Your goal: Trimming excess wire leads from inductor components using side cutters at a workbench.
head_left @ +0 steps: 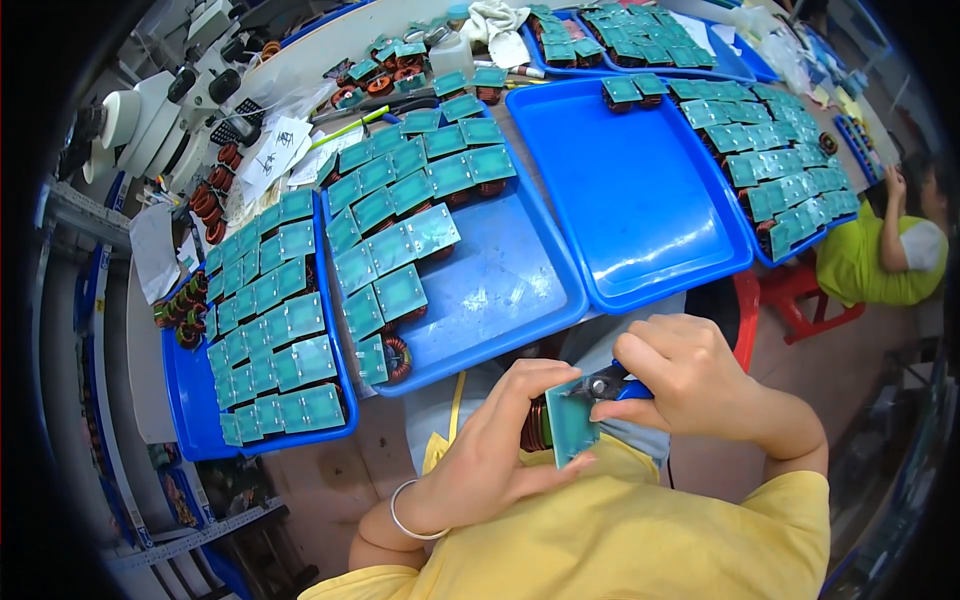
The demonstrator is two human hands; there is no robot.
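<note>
My left hand [505, 435], with a bracelet on its wrist, grips a green circuit board [572, 422] by its edges above my lap. A wound copper coil [536, 425] sits on the board's left side, partly covered by my fingers. My right hand [680, 375] is closed round the blue handles of a pair of cutters [607, 384]. Their metal jaws touch the upper part of the board's face. Whether the jaws are closed on a lead I cannot tell.
Ahead stand blue trays: a left one [190, 400], a middle one [500, 300] and a right one [640, 230]; several hold rows of boards on coils. A microscope [150, 130] stands far left. A person in a yellow-green top [870, 260] sits at right, near a red stool [800, 300].
</note>
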